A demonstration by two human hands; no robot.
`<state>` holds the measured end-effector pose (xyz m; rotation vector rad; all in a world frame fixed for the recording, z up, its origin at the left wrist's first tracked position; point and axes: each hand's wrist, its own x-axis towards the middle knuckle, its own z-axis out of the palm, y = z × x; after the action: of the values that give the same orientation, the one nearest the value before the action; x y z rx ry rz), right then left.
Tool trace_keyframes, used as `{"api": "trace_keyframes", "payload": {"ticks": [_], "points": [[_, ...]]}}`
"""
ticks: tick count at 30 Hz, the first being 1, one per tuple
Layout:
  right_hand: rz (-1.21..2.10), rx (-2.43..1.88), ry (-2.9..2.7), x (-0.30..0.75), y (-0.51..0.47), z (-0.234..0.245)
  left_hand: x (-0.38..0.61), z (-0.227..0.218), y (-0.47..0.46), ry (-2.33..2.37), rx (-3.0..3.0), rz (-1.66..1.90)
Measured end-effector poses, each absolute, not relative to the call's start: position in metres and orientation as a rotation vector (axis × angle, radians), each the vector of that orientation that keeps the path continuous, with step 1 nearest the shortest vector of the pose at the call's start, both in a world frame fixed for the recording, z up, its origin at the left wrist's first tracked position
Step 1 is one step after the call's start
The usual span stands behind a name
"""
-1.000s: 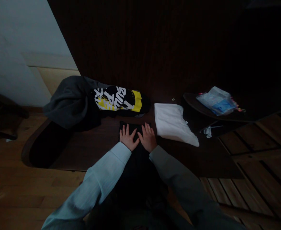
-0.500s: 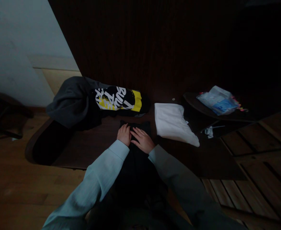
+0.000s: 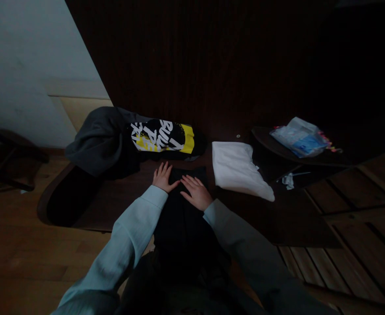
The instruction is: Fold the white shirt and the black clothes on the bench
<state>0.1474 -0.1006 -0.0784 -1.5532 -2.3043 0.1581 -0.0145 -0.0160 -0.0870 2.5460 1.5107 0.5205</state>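
A dark garment [image 3: 187,218], its kind hard to make out in the dim light, lies on the brown wooden surface [image 3: 129,192] and hangs over the front edge toward me. My left hand [image 3: 163,177] rests flat at its left edge, fingers spread. On its upper middle lies my right hand [image 3: 197,192], fingers stretched out and a little apart. A folded white cloth [image 3: 236,168] sits to the right of both hands. Behind them is a folded black garment [image 3: 166,136] with white lettering and a yellow patch.
A bunched grey garment [image 3: 95,140] lies at the back left. On the right, a plastic packet [image 3: 305,138] rests on a curved dark shelf [image 3: 271,146], with a crumpled scrap [image 3: 288,180] below. Slatted wood [image 3: 359,232] stands at lower right; a dark stool [image 3: 11,159] is far left.
My left hand has slid left and slightly up, away from the right hand, and its fingers have spread. My right hand has stayed nearly in place on the dark garment.
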Motion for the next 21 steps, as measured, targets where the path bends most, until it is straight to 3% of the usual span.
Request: {"api": "trace_keyframes", "payload": {"ticks": [6, 14, 21], "points": [[0.182, -1.529, -2.272, 0.149, -0.098, -0.083, -0.021, -0.089, -0.024, 0.998, 2.676, 0.688], [0.050, -1.745, -2.041, 0.151, -0.098, -0.087, -0.021, -0.086, -0.036, 1.038, 2.693, 0.557], [0.225, -1.639, -1.869, 0.156, -0.097, -0.084, -0.025, -0.083, -0.036, 1.091, 2.613, 0.687]]}}
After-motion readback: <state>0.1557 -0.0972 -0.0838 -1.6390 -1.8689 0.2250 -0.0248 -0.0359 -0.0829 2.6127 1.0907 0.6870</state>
